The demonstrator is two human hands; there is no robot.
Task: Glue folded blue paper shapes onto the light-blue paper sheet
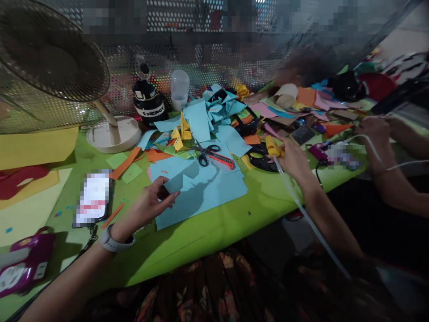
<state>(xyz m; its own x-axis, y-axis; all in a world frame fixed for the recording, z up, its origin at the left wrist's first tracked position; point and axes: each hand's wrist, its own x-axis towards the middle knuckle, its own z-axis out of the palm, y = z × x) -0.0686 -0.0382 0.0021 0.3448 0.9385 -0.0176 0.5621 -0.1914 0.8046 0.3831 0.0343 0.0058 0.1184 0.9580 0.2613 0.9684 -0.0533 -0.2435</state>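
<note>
My left hand (156, 201) pinches a small piece of light blue paper (180, 180) above larger light blue sheets (214, 197). My right hand (295, 161) is closed on a yellow glue gun (273, 146); its front end is hard to see. A long, clear glue stick (295, 197) trails from its back along my forearm. Scissors (205, 155) with black handles lie on the blue sheets, beside a red-orange utility knife (223, 158). Just left of the glue gun is a black curved object (259, 157), whose kind I cannot make out.
A fan (114, 134), a black bottle (149, 105) and a clear cup (180, 87) stand along the back. Blue paper scraps (197, 118) are heaped mid-table. A phone (94, 199) and purple device (28, 259) lie left. At right, another person's hands (375, 132) hold a white cord.
</note>
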